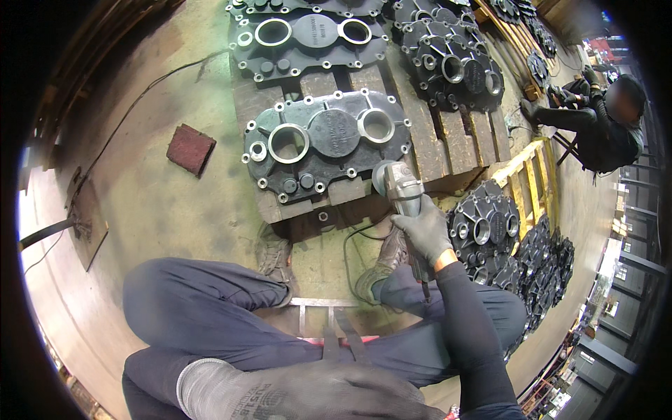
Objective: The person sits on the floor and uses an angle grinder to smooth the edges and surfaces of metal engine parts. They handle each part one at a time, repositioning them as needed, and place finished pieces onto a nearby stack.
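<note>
My right hand [425, 231], in a grey glove, is wrapped round an angle grinder [404, 187]. The grinder's disc [381, 178] is at the near right edge of a dark cast metal cover [329, 136]; whether they touch, I cannot tell. Two large machined rings and several small bolt bosses show on this cover, which lies flat on a wooden pallet [448, 150]. Close to the camera, low in the picture, my gloved left hand [308, 392] reaches across in front of my lap. Its fingers are blurred and partly cut off by the lower edge.
Another cover [311, 40] lies beyond, with stacked covers [455, 66] at the right. More castings [483, 227] lie right of my knee, near a yellow wooden pallet [535, 175]. A red-brown block [190, 150] and a cable [140, 94] are on the floor. A person [602, 119] sits far right.
</note>
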Demonstrator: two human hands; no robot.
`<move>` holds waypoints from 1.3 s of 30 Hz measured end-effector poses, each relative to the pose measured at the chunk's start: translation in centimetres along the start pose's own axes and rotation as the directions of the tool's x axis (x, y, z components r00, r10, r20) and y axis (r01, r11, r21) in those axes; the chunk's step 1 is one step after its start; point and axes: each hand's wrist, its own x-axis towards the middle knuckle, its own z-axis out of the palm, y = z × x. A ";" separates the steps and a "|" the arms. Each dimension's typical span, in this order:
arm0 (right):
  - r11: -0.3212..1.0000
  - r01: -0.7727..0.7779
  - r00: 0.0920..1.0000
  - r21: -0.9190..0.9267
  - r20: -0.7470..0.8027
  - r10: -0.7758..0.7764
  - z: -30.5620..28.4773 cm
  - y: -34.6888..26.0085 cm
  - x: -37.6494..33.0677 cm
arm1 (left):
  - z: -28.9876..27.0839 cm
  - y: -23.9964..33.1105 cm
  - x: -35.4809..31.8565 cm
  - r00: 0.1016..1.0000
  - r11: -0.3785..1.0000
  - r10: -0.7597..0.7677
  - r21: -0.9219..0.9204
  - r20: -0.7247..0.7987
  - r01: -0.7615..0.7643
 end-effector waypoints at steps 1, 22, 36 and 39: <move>1.000 0.001 1.000 0.003 0.002 -0.001 0.0 0.2 -0.3 | -0.3 0.3 0.1 0.998 1.000 -0.020 -0.009 0.058 0.020; 0.974 0.142 0.979 0.179 0.121 -0.165 2.5 -4.5 -6.9 | -13.3 1.7 4.5 0.870 0.950 0.046 0.291 -0.491 0.114; 0.969 0.248 0.957 -0.017 0.162 -0.242 6.1 -4.9 -5.5 | -12.3 -2.1 6.1 0.767 0.856 0.006 0.400 -0.641 0.328; 0.963 0.262 0.957 -0.063 0.145 -0.250 6.4 -5.1 -5.1 | -11.7 -1.6 6.0 0.766 0.816 0.019 0.453 -0.643 0.360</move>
